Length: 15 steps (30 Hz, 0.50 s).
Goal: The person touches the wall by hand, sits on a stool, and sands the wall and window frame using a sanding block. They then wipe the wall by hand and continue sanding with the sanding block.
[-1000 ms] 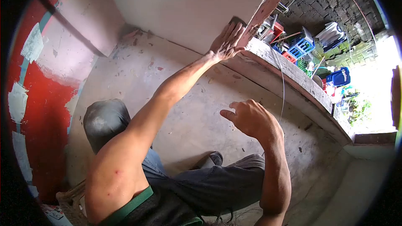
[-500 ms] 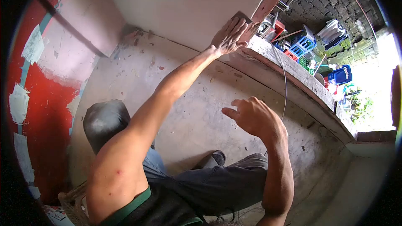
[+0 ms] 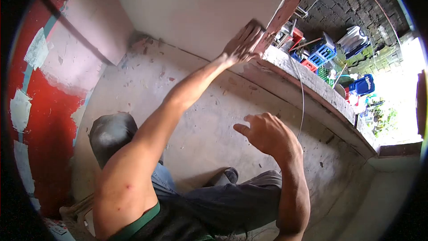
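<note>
My left hand (image 3: pixel 243 44) lies against the pale wall (image 3: pixel 200 4) close to its right edge, arm stretched out. Under its fingertips is a dark, flat piece that looks like sandpaper (image 3: pixel 257 22), pressed to the wall; most of it is hidden by the fingers. My right hand (image 3: pixel 269 134) hangs in the air above the floor, thumb and fingers apart, with nothing in it.
A ledge (image 3: pixel 325 87) runs along the opening on the right, with a thin cable (image 3: pixel 303 102) hanging over it. Beyond are blue crates (image 3: pixel 322 53) and a brick wall. A red patched wall (image 3: pixel 53 151) stands left, above the scuffed floor (image 3: pixel 196 125).
My left hand has slid slightly down and left along the wall with the sandpaper. The right hand has shifted a little, staying in the air. The view has tilted slightly.
</note>
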Motion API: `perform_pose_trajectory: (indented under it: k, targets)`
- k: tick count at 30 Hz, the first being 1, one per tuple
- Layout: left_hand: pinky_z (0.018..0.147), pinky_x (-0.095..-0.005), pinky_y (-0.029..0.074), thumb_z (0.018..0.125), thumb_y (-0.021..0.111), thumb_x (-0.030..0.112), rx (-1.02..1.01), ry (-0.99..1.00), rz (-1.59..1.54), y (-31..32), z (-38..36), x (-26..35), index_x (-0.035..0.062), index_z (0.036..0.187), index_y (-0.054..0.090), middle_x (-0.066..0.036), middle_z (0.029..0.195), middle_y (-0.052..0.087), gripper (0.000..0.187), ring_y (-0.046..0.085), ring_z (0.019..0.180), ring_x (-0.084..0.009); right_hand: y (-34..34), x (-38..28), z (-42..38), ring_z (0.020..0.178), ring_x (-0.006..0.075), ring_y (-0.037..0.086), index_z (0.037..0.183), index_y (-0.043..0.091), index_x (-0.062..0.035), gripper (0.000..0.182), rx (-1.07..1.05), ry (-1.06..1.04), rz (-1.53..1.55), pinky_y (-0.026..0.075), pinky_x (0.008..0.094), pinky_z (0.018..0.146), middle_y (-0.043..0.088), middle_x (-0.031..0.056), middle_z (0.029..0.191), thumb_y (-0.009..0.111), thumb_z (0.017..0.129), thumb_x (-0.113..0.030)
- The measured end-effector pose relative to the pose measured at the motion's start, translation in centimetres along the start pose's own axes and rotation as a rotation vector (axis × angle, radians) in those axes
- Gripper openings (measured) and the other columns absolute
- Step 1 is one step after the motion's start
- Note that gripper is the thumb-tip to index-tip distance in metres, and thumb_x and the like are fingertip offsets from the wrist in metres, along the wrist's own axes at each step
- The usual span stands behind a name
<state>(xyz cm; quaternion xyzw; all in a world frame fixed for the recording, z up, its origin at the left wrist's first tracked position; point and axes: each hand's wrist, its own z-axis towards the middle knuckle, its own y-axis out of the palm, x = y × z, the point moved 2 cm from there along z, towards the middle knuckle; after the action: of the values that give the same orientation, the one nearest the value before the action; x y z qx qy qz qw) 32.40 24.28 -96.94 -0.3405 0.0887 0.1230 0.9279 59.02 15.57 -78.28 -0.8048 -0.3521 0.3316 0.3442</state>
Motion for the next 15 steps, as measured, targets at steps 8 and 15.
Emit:
perform_pose_trajectory:
  k: [8,15]
  targets:
    - [0.118,-0.0555,0.021,0.091,0.035,0.070,0.343,-0.079,-0.154,-11.3,16.6,-3.9,-0.0068,0.150,0.021,-0.031,0.157,0.017,0.098,0.019,0.145,-0.0482,-0.5,-0.1,0.2,0.097,0.0342,0.069,0.110,0.071,-0.0017,0.050,-0.017,0.024,0.002,0.052,0.0427,0.088,0.071,0.0223,0.099,0.058,0.095,-0.048]
    - [0.121,-0.0489,0.020,0.092,0.041,0.067,-0.128,-0.017,0.106,-4.3,4.8,-0.9,-0.0007,0.150,0.031,-0.025,0.156,0.026,0.090,0.027,0.144,-0.0411,-0.3,-0.5,-0.5,0.096,0.0346,0.069,0.109,0.071,-0.0022,0.050,0.032,-0.018,-0.009,0.052,0.0420,0.089,0.071,0.0210,0.098,0.057,0.095,-0.048]
